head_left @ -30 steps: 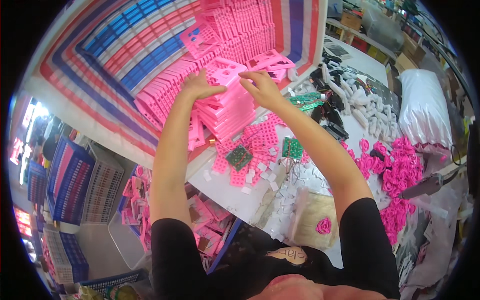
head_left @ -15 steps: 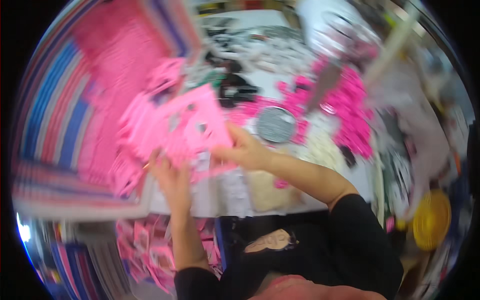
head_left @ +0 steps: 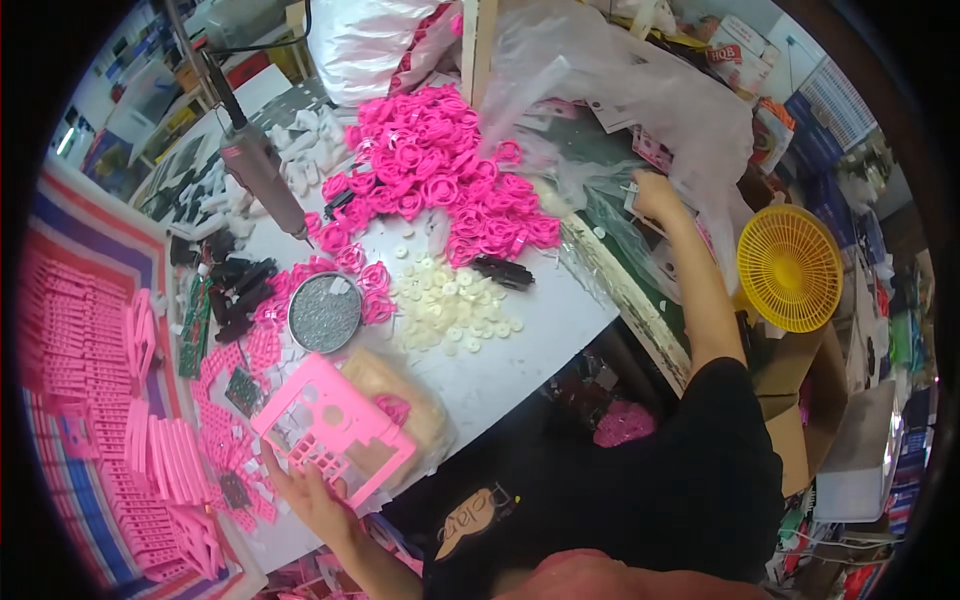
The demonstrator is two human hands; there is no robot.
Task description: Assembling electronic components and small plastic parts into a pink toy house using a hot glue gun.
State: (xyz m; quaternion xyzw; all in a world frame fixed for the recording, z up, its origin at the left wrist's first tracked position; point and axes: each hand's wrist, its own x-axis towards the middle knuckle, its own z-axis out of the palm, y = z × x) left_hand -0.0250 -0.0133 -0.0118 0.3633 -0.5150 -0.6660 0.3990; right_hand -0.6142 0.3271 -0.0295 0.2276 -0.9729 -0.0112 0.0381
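Note:
At the near left of the table, my left hand (head_left: 322,505) grips the lower edge of a pink plastic casing panel (head_left: 315,385) with a round hole and a grid of small square openings. My right hand (head_left: 656,197) is stretched far to the right, above a green surface (head_left: 600,215) beside crumpled clear plastic. Its fingers are closed by a small pale piece (head_left: 630,195), too small to name. Behind the panel sit a round tin of small grey metal parts (head_left: 325,312) and a clear bag of tan pieces (head_left: 425,405).
Pink rings (head_left: 430,160) are heaped beyond cream discs (head_left: 455,305). A power screwdriver (head_left: 262,175) hangs over the table. Stacked pink casings (head_left: 175,460) fill a striped bag (head_left: 60,215) at left. A yellow basket (head_left: 790,268) stands right, above a cardboard box (head_left: 785,430).
The view has swung to the right. My right hand has let go of the pink panel and reached out to the far right; my left hand keeps hold of a pink panel.

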